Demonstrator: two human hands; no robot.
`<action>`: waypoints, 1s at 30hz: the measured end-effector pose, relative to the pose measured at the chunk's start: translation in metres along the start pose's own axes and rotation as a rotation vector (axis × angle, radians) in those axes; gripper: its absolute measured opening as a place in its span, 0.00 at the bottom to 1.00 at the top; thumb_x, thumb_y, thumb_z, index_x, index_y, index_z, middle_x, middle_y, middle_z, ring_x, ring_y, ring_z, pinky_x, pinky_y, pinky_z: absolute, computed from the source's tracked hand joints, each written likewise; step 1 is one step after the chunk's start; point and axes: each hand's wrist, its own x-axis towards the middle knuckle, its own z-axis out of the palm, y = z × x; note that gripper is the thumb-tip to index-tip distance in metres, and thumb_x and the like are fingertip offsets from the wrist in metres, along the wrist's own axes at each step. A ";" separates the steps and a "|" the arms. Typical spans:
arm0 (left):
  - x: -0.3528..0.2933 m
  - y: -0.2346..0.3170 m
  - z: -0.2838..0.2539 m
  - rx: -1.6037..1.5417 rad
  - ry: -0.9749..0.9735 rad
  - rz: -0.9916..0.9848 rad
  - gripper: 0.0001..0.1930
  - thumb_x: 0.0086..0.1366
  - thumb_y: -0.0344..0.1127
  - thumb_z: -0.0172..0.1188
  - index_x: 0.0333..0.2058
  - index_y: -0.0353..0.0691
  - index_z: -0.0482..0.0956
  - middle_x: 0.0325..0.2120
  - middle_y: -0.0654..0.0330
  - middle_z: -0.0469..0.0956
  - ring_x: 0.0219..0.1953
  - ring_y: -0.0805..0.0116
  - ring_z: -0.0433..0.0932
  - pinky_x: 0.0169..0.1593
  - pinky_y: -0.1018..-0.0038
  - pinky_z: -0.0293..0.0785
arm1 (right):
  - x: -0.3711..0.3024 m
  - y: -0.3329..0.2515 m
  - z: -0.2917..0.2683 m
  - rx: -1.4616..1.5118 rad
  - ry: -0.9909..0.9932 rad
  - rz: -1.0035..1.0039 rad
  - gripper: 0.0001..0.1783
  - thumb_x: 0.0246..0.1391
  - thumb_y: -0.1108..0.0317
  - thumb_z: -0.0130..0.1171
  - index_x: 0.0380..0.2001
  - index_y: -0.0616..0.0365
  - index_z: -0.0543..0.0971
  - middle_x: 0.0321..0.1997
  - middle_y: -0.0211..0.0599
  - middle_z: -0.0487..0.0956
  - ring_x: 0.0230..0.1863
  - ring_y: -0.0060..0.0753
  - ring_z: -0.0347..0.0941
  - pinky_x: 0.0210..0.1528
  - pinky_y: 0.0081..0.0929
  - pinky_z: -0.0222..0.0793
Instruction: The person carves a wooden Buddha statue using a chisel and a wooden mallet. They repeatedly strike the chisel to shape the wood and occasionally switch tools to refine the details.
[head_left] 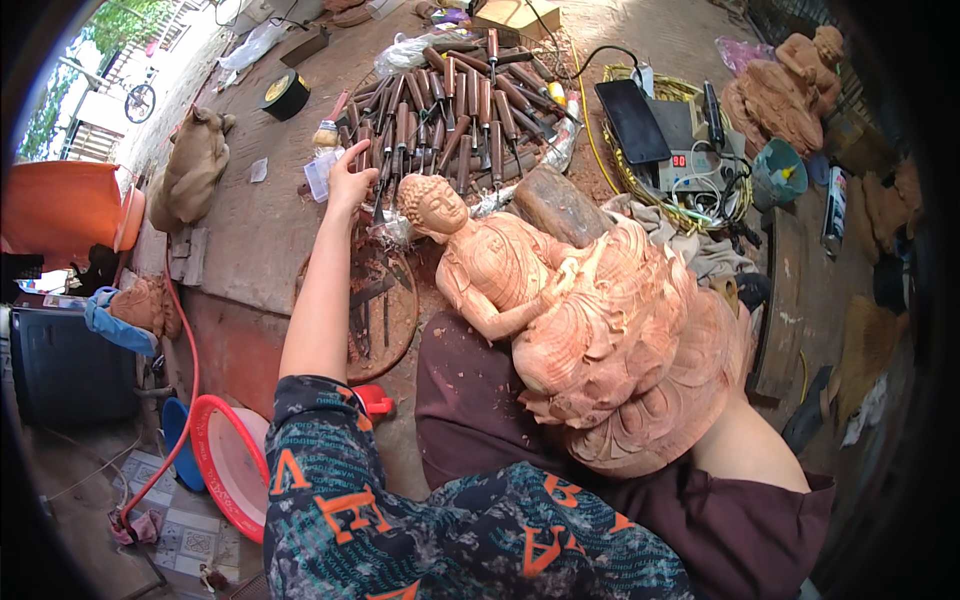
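My left hand [350,184] reaches out over the near left edge of a heap of wood-handled carving chisels [460,100]. Its fingers are spread beside the upright brown handles, and I see nothing gripped between them. Across my lap leans a carved wooden seated Buddha figure [590,320], its curled-hair head close to the chisels and its broad petalled base toward my bare knee [750,445]. My right hand does not show.
Beneath my left forearm lies a round board [397,325] with loose blades and shavings. A wood block [560,203] sits behind the figure. Right of the chisels are a phone [633,122], a powered control box [680,165] and cables. Plastic basins [228,465] stand at left.
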 end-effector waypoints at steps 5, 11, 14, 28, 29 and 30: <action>0.033 -0.016 0.005 0.272 0.114 0.034 0.29 0.47 0.26 0.64 0.50 0.57 0.79 0.30 0.58 0.81 0.28 0.69 0.79 0.33 0.72 0.75 | -0.001 0.001 0.001 -0.029 -0.006 0.005 0.29 0.55 0.61 0.60 0.58 0.57 0.68 0.52 0.44 0.72 0.51 0.36 0.69 0.53 0.31 0.66; 0.090 -0.041 0.004 0.375 0.098 0.041 0.29 0.43 0.28 0.68 0.48 0.59 0.80 0.35 0.58 0.82 0.37 0.64 0.81 0.44 0.71 0.75 | 0.005 -0.005 0.002 -0.039 -0.014 0.002 0.29 0.55 0.61 0.60 0.58 0.56 0.67 0.52 0.44 0.71 0.51 0.37 0.69 0.53 0.32 0.65; 0.105 -0.037 0.011 0.440 0.192 0.226 0.27 0.44 0.29 0.65 0.47 0.55 0.81 0.33 0.59 0.82 0.36 0.64 0.81 0.43 0.71 0.75 | 0.008 -0.007 0.001 -0.052 -0.011 -0.003 0.29 0.55 0.61 0.60 0.59 0.56 0.67 0.53 0.44 0.71 0.51 0.38 0.69 0.53 0.32 0.65; 0.040 0.027 0.059 0.227 -0.377 -0.139 0.07 0.61 0.29 0.58 0.37 0.37 0.82 0.24 0.63 0.80 0.20 0.79 0.75 0.23 0.81 0.71 | -0.021 0.000 -0.015 -0.086 0.021 -0.020 0.29 0.55 0.60 0.60 0.59 0.55 0.67 0.54 0.46 0.70 0.53 0.40 0.68 0.54 0.34 0.65; 0.038 0.026 0.056 0.216 -0.418 -0.154 0.08 0.61 0.29 0.59 0.38 0.37 0.82 0.25 0.63 0.81 0.21 0.79 0.74 0.23 0.81 0.71 | -0.023 -0.001 -0.017 -0.085 0.027 -0.025 0.29 0.55 0.60 0.60 0.59 0.55 0.67 0.54 0.46 0.70 0.53 0.41 0.68 0.54 0.34 0.65; 0.037 0.028 0.052 0.231 -0.399 -0.166 0.09 0.61 0.30 0.59 0.40 0.38 0.82 0.26 0.63 0.81 0.22 0.80 0.74 0.24 0.80 0.71 | -0.027 -0.004 -0.018 -0.079 0.033 -0.040 0.29 0.55 0.60 0.60 0.59 0.55 0.67 0.54 0.46 0.69 0.53 0.41 0.68 0.55 0.34 0.65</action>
